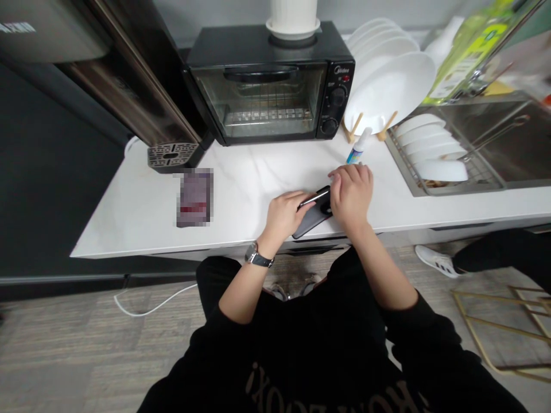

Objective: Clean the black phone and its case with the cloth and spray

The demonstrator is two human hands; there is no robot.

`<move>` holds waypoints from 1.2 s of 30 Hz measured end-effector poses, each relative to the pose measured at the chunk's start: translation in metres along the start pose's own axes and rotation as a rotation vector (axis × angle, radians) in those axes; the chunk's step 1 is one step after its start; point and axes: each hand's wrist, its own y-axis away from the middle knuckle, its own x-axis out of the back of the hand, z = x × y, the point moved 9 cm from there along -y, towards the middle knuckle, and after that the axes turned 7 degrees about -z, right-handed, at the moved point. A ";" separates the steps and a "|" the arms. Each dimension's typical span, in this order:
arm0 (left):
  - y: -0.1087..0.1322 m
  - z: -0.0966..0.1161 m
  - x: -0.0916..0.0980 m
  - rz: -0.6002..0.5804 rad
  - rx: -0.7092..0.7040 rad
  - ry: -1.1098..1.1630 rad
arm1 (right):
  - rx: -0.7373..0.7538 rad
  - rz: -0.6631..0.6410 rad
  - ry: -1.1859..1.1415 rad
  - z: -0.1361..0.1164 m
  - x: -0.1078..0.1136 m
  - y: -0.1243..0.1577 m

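On white table (142, 212), front edge: left hand (284, 215) curled on dark phone (310, 221), fingers closed along its side. Right hand (352, 192) covers phone top, fingers bent; grip unclear. Phone likely stiff, light, slippery; best held by edges. Small bottle (359, 148) just beyond.

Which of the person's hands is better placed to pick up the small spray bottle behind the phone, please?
Probably the right hand: it rests over the phone directly in front of the spray bottle. The left hand grips the phone's lower edge, farther away.
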 end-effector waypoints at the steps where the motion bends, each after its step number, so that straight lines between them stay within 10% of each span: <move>1: 0.000 -0.002 -0.001 -0.016 0.026 -0.024 | 0.015 -0.020 -0.003 -0.013 -0.004 0.004; 6: 0.002 -0.023 -0.012 -0.124 0.180 -0.156 | 0.277 -0.131 -0.086 -0.089 -0.025 0.032; 15: 0.003 0.003 0.001 0.025 -0.044 0.045 | -0.032 -0.038 0.069 0.023 0.003 -0.003; 23: 0.011 -0.040 -0.011 0.090 0.134 -0.004 | 0.329 -0.241 -0.059 -0.097 -0.036 0.044; 31: 0.002 0.001 0.003 0.050 -0.046 0.032 | -0.025 -0.044 -0.017 0.028 0.001 0.000; 36: 0.002 -0.016 -0.010 0.013 0.046 -0.061 | 0.169 -0.130 -0.094 -0.052 -0.022 0.016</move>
